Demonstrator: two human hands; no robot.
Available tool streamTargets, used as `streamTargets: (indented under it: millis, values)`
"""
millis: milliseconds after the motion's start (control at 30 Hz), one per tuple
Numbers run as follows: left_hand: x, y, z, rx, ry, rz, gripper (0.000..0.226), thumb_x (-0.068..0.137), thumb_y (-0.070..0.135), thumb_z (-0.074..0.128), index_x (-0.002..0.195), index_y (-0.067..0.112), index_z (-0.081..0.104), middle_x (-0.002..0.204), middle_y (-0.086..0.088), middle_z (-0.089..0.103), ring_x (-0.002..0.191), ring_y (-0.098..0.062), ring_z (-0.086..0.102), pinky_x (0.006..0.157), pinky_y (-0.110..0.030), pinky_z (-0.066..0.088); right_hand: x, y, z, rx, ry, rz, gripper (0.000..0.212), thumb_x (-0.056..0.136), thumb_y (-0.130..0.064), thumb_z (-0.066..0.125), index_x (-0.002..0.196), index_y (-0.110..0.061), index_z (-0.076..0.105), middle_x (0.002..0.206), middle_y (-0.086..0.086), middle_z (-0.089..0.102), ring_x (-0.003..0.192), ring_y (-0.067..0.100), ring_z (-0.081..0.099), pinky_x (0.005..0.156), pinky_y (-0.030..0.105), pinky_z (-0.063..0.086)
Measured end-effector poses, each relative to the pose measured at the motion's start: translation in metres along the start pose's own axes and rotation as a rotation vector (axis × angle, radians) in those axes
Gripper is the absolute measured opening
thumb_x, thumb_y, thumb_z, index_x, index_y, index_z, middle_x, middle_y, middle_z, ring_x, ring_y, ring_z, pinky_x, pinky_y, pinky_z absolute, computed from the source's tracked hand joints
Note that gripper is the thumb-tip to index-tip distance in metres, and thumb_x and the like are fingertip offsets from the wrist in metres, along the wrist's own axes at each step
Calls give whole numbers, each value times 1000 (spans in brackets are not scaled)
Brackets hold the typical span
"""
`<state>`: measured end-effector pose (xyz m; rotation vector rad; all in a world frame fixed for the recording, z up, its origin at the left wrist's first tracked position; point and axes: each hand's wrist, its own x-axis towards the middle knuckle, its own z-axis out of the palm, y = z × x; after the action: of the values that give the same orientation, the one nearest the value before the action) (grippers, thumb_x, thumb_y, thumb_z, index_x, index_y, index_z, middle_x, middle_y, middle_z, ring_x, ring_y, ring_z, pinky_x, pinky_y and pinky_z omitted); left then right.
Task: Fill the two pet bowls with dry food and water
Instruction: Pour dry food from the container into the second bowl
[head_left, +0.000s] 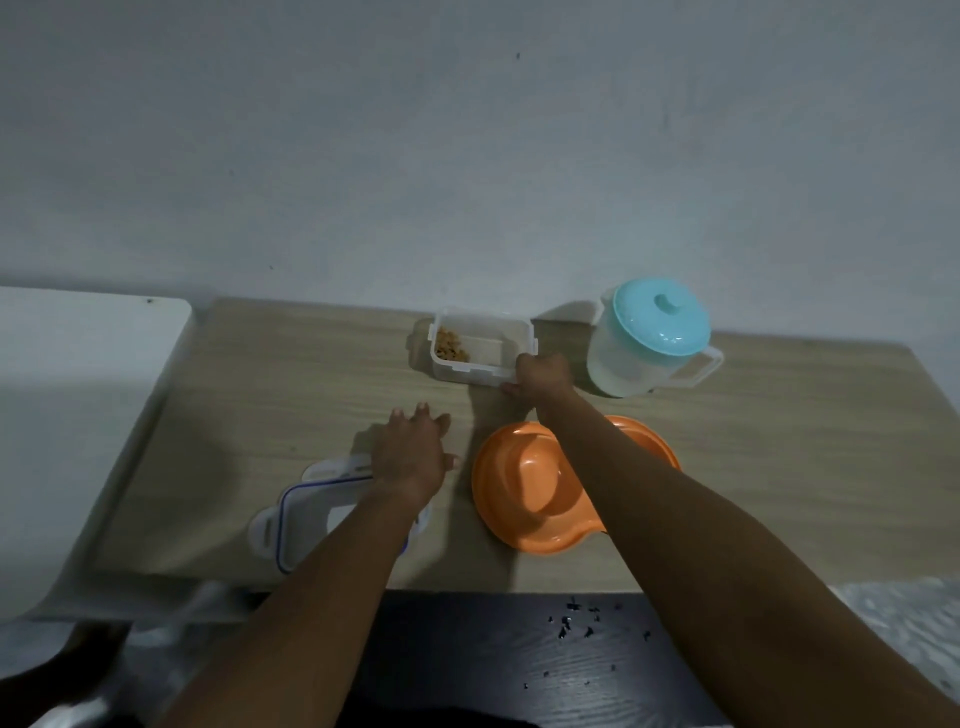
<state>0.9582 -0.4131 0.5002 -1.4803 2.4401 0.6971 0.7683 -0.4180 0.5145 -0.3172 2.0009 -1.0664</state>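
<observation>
An orange double pet bowl (524, 499) lies on the wooden table, its left basin looking empty and its right basin mostly hidden under my right forearm. Behind it stands a clear plastic food container (480, 345), lid off, with brown dry food heaped in its left end. My right hand (540, 375) grips the container's near right corner. The container's white lid (311, 512) with a blue seal lies at the front left. My left hand (413, 449) hovers flat, fingers spread, just past the lid. A clear water jug (647, 343) with a turquoise lid stands at the back right.
The wooden table (270, 395) runs back to a pale wall. A white surface (78, 395) adjoins it on the left. Below the table's front edge is dark flooring (519, 654) with scattered small dark crumbs.
</observation>
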Motion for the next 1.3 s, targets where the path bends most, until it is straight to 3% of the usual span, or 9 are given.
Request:
streamTargets:
  millis: [67,200,400,500,600,767,967,1100,1300]
  values:
    - [-1,1,-3,-13,-13,1,67,92,44,59,151,27,32,163,-4,16,149,-35,13,116,-44,22,-12,1,-4,115,33,3,8,92,-3,55,92,5,55,112,21,65,92,35,70,83,47,63]
    - [-3,-1,-1,-64,-12,-12,68,92,45,60,151,26,31,163,-3,14,150,-34,10,117,-44,20,-47,3,-26,392,-50,-2,35,96,8,46,131,11,48,130,23,50,81,31,65,65,31,64]
    - [-21,6,10,-273,105,-40,58,91,48,57,141,20,51,158,-4,31,147,-28,24,116,-41,27,-91,25,-94,605,-84,6,23,91,10,56,113,5,54,142,29,46,83,35,71,73,36,66]
    - [-39,23,11,-410,176,-18,57,84,62,58,122,22,68,127,-4,66,121,-26,58,95,-35,47,-109,36,-125,611,-90,-75,23,92,10,59,115,5,60,134,25,59,98,34,70,79,38,64]
    - [-57,42,17,-444,151,24,41,83,58,60,98,23,76,91,-4,75,91,-25,70,75,-32,55,-125,48,-151,500,-133,-157,36,93,6,63,128,5,60,124,24,69,103,36,72,84,38,64]
    - [-60,57,19,-494,118,-30,36,88,42,64,112,18,74,107,-11,73,99,-31,67,83,-33,53,-139,59,-173,351,-81,-263,45,91,5,67,135,-1,58,117,22,70,110,38,70,94,46,60]
    - [-56,55,23,-636,63,-80,41,88,42,65,120,17,70,118,-12,70,109,-31,64,92,-35,50,-144,69,-172,157,-5,-415,53,84,2,77,134,-9,63,123,24,63,106,41,71,88,47,62]
    - [-55,55,25,-661,48,-68,43,91,41,62,123,14,68,124,-14,67,114,-32,61,97,-37,48,-143,74,-166,-17,89,-487,75,70,-19,88,140,-19,60,126,6,65,116,28,66,99,53,56]
    - [-54,53,29,-680,35,-59,48,93,42,59,131,14,62,134,-13,60,121,-32,57,103,-40,45,-147,72,-160,-66,51,-524,78,74,-10,88,145,-17,56,134,3,63,127,22,58,108,51,50]
